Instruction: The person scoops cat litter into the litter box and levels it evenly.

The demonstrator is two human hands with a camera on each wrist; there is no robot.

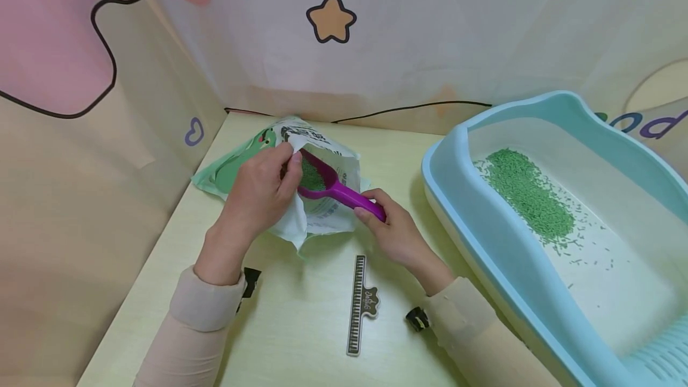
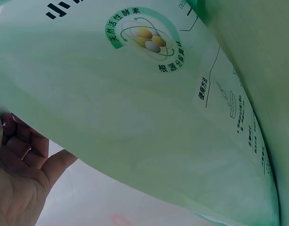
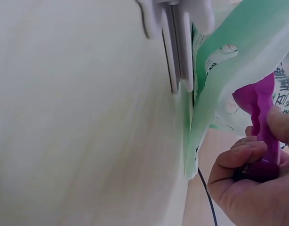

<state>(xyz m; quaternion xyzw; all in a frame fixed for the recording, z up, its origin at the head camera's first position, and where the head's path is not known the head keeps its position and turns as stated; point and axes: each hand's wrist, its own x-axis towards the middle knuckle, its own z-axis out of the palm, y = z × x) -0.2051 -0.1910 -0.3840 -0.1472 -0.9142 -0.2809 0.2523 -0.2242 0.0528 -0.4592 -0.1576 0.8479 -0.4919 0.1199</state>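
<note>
A white and green bag of litter pellets (image 1: 329, 220) lies on the table with its mouth toward me. My left hand (image 1: 263, 187) pinches the bag's upper edge at the left; in the left wrist view the printed bag side (image 2: 135, 108) fills most of the picture. By its handle, my right hand (image 1: 395, 229) grips a purple scoop (image 1: 352, 197), whose bowl sits inside the bag mouth. Green pellets (image 1: 312, 178) show in the bowl; the bag partly hides it. In the right wrist view, fingers curl round the scoop handle (image 3: 264, 122).
At the right stands a light blue litter box (image 1: 494, 243) with a heap of green pellets (image 1: 529, 196) on its floor. A ruler-like clip (image 1: 356, 309) lies on the table (image 1: 301, 327) between my arms. A printed cloth (image 1: 408, 34) hangs behind.
</note>
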